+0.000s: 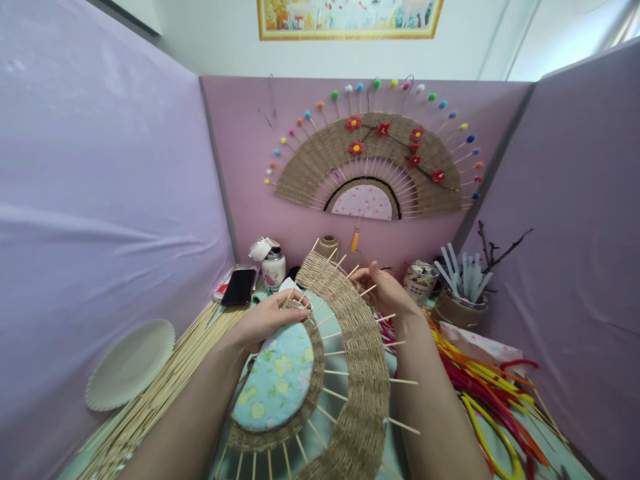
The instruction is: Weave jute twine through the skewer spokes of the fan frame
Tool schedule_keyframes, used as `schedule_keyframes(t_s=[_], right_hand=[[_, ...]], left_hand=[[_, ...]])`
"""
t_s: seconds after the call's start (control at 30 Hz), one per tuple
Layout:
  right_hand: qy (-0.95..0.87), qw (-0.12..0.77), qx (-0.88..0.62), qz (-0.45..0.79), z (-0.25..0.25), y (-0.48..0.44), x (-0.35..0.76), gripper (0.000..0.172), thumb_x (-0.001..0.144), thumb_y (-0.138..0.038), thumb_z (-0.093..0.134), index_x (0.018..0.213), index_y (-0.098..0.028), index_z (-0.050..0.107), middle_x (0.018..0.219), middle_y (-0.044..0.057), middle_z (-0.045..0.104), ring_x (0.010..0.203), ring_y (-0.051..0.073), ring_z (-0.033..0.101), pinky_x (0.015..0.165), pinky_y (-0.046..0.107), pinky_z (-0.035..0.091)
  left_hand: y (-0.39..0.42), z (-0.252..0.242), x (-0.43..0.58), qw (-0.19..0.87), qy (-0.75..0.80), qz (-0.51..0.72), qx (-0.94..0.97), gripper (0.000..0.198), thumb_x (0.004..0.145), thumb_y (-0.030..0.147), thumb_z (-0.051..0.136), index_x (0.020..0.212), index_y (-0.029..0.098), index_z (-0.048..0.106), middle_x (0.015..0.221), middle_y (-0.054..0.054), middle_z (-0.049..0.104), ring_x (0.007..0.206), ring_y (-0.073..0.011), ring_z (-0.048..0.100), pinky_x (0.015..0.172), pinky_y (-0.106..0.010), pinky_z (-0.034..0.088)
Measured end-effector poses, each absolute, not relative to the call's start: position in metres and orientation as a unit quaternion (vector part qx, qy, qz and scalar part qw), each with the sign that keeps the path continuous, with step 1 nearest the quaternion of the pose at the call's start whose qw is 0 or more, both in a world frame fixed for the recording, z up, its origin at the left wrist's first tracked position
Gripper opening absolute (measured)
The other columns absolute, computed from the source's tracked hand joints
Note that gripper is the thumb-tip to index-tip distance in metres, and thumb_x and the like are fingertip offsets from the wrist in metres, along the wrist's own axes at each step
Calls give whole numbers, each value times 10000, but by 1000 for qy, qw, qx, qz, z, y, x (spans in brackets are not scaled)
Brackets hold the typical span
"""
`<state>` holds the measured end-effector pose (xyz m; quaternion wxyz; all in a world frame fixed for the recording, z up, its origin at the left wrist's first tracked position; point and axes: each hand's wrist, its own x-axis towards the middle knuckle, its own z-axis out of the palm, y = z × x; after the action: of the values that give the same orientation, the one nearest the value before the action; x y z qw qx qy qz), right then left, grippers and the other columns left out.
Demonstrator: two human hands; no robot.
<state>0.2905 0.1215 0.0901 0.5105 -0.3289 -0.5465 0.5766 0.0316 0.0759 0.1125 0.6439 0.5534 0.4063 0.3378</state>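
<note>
A half-round fan (360, 333) of woven brown twine on thin wooden sticks is held up at a tilt over the table. Its inner half-circle is covered with blue cloth (277, 380) printed with yellow flowers. My left hand (280, 313) grips the fan at the upper end of the inner woven band, thumb on top. At the outer edge, among the stick tips, my right hand (383, 290) has its fingers bent together. Sticks and the woven band partly cover those fingertips, so what they pinch is unclear. Behind the fan's top stands a twine spool (327, 247).
A finished fan (370, 153) with pompoms and red flowers hangs on the pink board. Left are a plate (131, 365), loose sticks (165, 367), a phone (239, 287) and a jar (273, 268). Right are glue sticks (467, 277) in a pot and coloured fuzzy stems (480, 393).
</note>
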Motion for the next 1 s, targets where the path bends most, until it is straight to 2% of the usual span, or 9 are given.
schedule_keyframes(t_s=[0.2, 0.3, 0.47, 0.63, 0.73, 0.87, 1.0], right_hand=[[-556, 490, -314, 593, 92, 115, 293, 702, 713, -811, 449, 718, -152, 691, 602, 28, 557, 505, 105, 434, 444, 224, 277], [-559, 501, -321, 577, 93, 114, 295, 725, 723, -818, 416, 767, -154, 702, 591, 15, 529, 504, 99, 411, 457, 223, 288], [-576, 542, -386, 475, 98, 114, 296, 604, 752, -730, 512, 799, -153, 686, 573, -14, 468, 517, 98, 401, 473, 223, 289], [-627, 568, -443, 297, 109, 110, 294, 474, 808, -605, 550, 763, -149, 672, 602, -11, 485, 538, 102, 417, 496, 227, 320], [-640, 575, -454, 234, 115, 106, 291, 414, 822, -552, 560, 771, -156, 667, 620, -5, 520, 570, 116, 456, 525, 232, 362], [-632, 602, -428, 235, 120, 101, 291, 372, 836, -530, 565, 802, -169, 649, 656, 4, 559, 606, 125, 499, 572, 240, 399], [-633, 597, -390, 302, 119, 100, 294, 434, 839, -587, 535, 819, -172, 659, 652, 14, 570, 597, 123, 501, 563, 239, 396]], left_hand=[[76, 117, 30, 656, 403, 322, 551, 290, 651, 292, 752, 877, 201, 593, 631, 38, 576, 456, -79, 504, 438, -201, 367], [76, 119, 29, 641, 413, 327, 557, 287, 663, 300, 748, 879, 206, 585, 628, 50, 560, 464, -74, 493, 436, -197, 352], [75, 120, 24, 616, 430, 343, 563, 281, 676, 325, 739, 888, 220, 588, 619, 49, 567, 458, -77, 487, 434, -195, 352], [72, 125, 22, 592, 442, 361, 568, 272, 690, 341, 732, 886, 221, 588, 614, 41, 578, 456, -82, 493, 419, -186, 348], [70, 129, 19, 589, 448, 365, 565, 274, 692, 343, 732, 887, 221, 583, 608, 39, 582, 459, -88, 502, 421, -188, 369], [70, 131, 15, 601, 441, 367, 556, 294, 693, 351, 737, 904, 231, 571, 626, 22, 613, 468, -105, 530, 430, -204, 392], [70, 132, 11, 609, 425, 382, 549, 308, 690, 330, 745, 926, 228, 575, 659, 7, 634, 484, -111, 554, 443, -207, 405]])
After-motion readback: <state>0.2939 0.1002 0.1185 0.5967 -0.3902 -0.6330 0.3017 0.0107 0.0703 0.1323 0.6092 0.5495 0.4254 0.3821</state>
